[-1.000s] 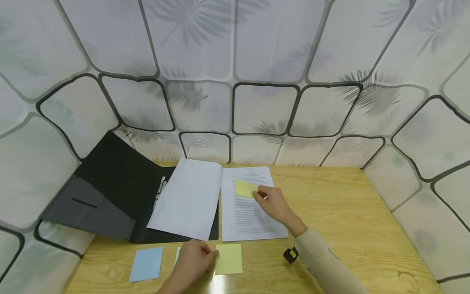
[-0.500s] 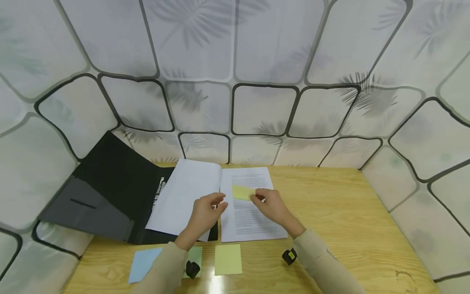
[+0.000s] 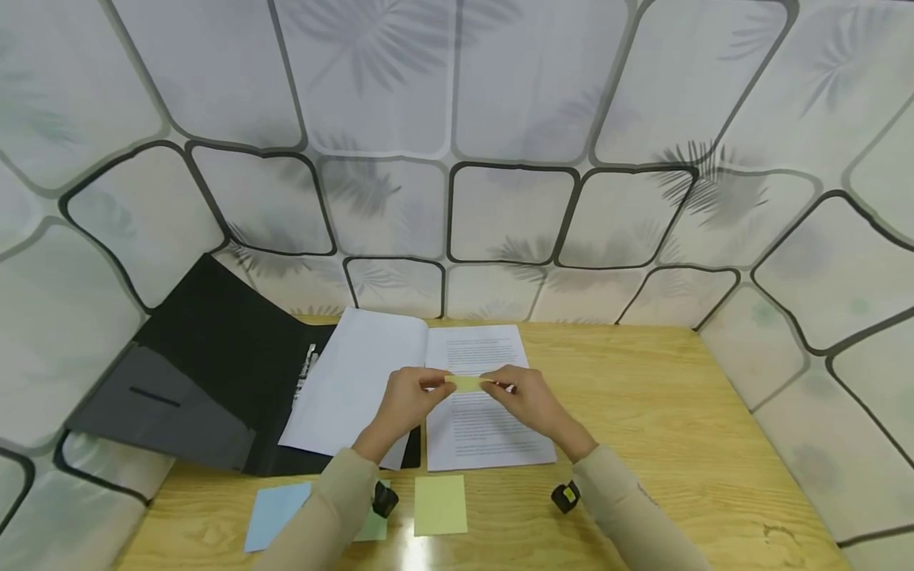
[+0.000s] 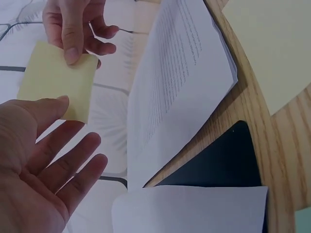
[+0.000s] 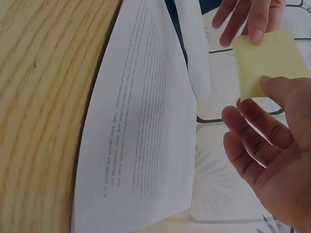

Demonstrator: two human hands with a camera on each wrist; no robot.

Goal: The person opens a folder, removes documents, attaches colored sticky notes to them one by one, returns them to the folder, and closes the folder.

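A yellow sticky note (image 4: 53, 80) is stretched between both hands above the printed pages. My left hand (image 3: 407, 399) pinches its left edge between thumb and forefinger, the other fingers spread loosely in the left wrist view. At the opposite edge my right hand (image 3: 527, 400) pinches it the same way. Below the note lies a stack of printed sheets (image 3: 493, 440), text side up. Left of that stack, turned blank sheets (image 3: 357, 388) lie over the open black binder (image 3: 228, 341), whose metal clip (image 3: 305, 373) shows at the spine.
Along the table's near side lie a blue sticky-note pad (image 3: 274, 511), a green pad (image 3: 373, 527) partly hidden by the left forearm, and a yellow pad (image 3: 439, 505). The wooden table (image 3: 628, 396) meets a patterned curtain (image 3: 514, 214) at the back.
My left hand has risen from beside the yellow pad to the note and now pinches its left edge. The right hand has kept its hold, and the note is tilted flatter.
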